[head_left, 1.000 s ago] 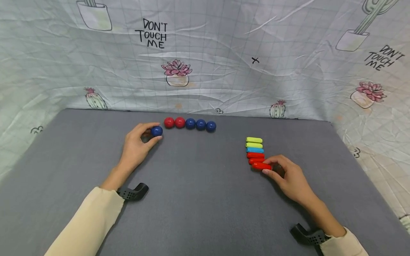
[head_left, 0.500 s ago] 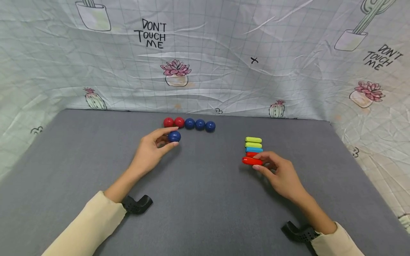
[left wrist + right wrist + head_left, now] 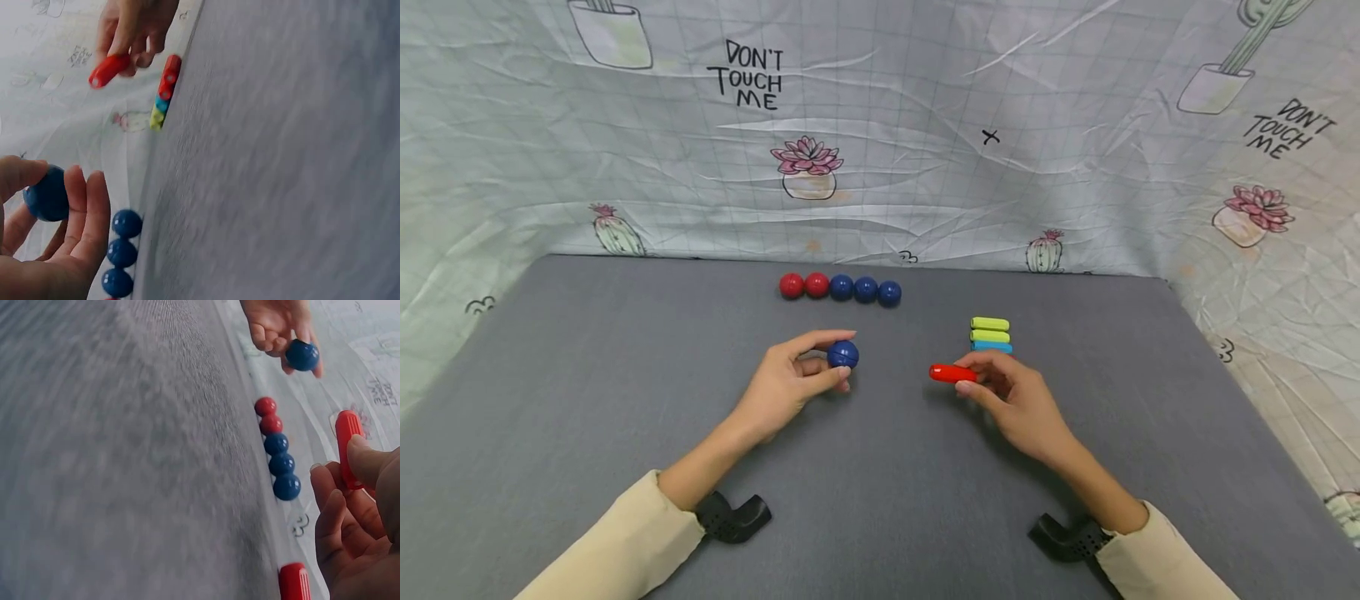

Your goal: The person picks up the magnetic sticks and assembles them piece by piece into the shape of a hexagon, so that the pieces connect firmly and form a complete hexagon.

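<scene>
Between thumb and fingers, my left hand (image 3: 782, 387) pinches a glossy blue ball (image 3: 842, 355) with a seam line, held above the grey table. My right hand (image 3: 1026, 412) pinches a short red plastic rod (image 3: 951, 373) by one end, the other end pointing left. Grooves run along this rod in the right wrist view. The two hands face each other, a gap between ball and rod. Behind the right hand lie lime rods (image 3: 989, 337) and a light blue rod (image 3: 991, 347). More red rods (image 3: 170, 72) show in the left wrist view, hidden by that hand in the head view.
Near the back edge of the grey table (image 3: 880, 517), two red balls (image 3: 792, 286) and three blue balls (image 3: 866, 290) stand in a touching row. A printed cloth (image 3: 910, 192) hangs behind the table. Each wrist wears a black band mount (image 3: 733, 518).
My left hand has carried the blue ball right and nearer to me, away from the row. My right hand has lifted the red rod off the line of rods and moved left.
</scene>
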{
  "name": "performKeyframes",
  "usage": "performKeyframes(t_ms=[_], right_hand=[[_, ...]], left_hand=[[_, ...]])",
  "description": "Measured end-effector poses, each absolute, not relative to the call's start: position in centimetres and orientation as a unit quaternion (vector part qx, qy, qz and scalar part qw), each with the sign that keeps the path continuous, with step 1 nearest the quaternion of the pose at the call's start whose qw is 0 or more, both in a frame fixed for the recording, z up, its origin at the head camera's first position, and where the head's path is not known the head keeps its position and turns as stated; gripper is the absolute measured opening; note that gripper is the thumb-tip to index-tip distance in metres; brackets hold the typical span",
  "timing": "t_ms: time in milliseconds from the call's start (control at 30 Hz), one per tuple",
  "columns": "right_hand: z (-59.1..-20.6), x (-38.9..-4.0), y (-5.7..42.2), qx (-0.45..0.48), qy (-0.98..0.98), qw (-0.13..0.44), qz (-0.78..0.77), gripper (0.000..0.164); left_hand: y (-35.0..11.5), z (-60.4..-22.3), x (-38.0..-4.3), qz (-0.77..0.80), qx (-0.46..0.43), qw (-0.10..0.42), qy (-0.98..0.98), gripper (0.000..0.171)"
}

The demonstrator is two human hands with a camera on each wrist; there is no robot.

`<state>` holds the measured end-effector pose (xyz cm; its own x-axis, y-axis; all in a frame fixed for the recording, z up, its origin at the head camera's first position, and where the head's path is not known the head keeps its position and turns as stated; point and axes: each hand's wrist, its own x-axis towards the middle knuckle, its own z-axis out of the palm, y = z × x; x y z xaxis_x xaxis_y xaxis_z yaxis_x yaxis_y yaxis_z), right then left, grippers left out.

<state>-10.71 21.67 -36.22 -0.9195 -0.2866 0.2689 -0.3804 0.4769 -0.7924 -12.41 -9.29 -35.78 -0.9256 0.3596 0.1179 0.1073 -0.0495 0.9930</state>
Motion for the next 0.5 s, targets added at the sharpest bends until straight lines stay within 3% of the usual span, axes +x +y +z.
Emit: performKeyframes(t_ms=[500], right_hand=[[-36.4,-11.5,17.7,0.166,-0.834,-0.023,0.526,0.023]], left_hand=[[-8.1,-38.1,-12.1,0.766,0.179,0.110,0.608,0.040]])
